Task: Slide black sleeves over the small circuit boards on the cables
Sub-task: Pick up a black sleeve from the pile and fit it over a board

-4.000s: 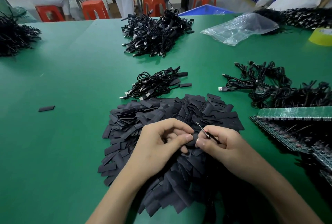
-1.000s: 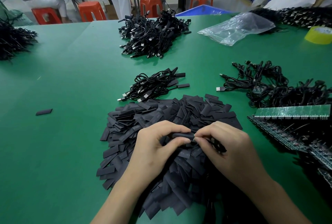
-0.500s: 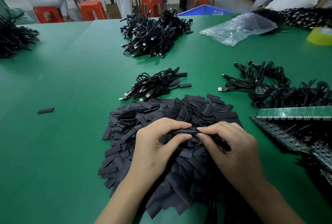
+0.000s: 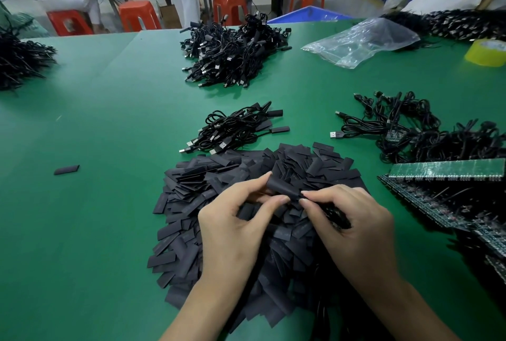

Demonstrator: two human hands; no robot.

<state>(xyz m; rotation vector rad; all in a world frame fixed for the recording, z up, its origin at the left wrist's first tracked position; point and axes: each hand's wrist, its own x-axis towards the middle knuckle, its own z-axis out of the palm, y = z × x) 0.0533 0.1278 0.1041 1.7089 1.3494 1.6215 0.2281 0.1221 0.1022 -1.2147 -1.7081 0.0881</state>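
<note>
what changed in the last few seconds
The left hand picked a black sleeve off the sleeve pile and pinches it; the right hand, whose cable end was bare earlier, now pinches at the sleeve's right end. The pile, cable bundles and stray sleeve stayed put.

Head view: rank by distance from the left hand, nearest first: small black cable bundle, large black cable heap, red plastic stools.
From the left hand:
1. Small black cable bundle, just ahead.
2. Large black cable heap, farther back.
3. Red plastic stools, farthest back.
</note>
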